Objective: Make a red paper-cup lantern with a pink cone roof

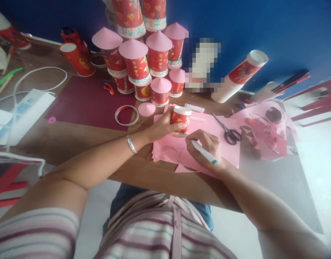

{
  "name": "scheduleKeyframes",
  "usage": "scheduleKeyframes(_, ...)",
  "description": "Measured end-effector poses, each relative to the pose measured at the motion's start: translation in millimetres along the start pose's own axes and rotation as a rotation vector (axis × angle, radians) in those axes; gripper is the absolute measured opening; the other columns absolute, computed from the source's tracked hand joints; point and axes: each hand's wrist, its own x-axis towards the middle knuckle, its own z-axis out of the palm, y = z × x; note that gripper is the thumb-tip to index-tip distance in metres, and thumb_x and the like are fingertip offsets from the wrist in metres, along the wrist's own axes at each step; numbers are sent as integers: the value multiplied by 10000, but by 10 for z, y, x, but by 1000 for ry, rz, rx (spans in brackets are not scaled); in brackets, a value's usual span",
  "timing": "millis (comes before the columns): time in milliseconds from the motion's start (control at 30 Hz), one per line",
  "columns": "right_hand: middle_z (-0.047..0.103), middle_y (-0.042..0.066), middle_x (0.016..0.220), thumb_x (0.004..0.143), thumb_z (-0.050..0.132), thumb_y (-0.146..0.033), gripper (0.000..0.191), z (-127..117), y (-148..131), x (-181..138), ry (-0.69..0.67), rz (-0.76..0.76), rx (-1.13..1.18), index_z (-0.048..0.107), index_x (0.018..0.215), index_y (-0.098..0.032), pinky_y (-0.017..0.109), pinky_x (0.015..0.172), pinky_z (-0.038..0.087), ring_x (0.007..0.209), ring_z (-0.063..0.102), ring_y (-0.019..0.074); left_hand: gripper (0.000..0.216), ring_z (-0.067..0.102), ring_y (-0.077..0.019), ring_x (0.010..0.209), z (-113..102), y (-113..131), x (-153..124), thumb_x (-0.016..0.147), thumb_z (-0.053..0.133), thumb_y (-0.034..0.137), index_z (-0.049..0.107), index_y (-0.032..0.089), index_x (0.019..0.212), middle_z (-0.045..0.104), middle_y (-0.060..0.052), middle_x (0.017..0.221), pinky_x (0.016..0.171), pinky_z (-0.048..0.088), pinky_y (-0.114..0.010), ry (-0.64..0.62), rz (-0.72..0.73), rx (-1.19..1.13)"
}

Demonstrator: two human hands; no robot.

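Observation:
My left hand [166, 126] is wrapped round a small red paper cup [181, 116] with a white rim and gold pattern. In my right hand [205, 145] is a white marker [204, 151] with a green end pointing back toward my wrist. Its tip is hidden behind my fingers, close to the lower part of the cup. Both hands are over sheets of pink paper [168, 151]. Black-handled scissors [230, 135] lie on the paper to the right of my hands. Just behind the cup lies a white tube [194, 107].
Red cups with pink cone tops [133, 63] stand stacked at the back. A white ring [126, 115] and a pink cone [146, 109] sit left of my hands. Pink scraps [273, 138] are heaped at right. A power strip [25, 115] with cables lies far left.

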Motion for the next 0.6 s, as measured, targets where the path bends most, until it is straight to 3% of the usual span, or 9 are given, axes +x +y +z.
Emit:
scheduleKeyframes(333,703,-45,722,952,606,-103,157,3,0,-18,-16,4,-8,600,900,-252,241,553,509,572,645,110,604,687,-246,1123,-21,-56,20,798,874,333,487,221,1249,604,-85,1272,853,686,-411,-34,16,-45)
scheduleKeyframes(600,676,-48,705,938,624,-75,179,2,-14,-2,-8,-15,15,589,900,-246,239,544,482,555,602,111,550,699,-240,1106,-45,-65,33,814,859,354,540,212,1239,652,-80,1225,908,646,-410,10,79,81)
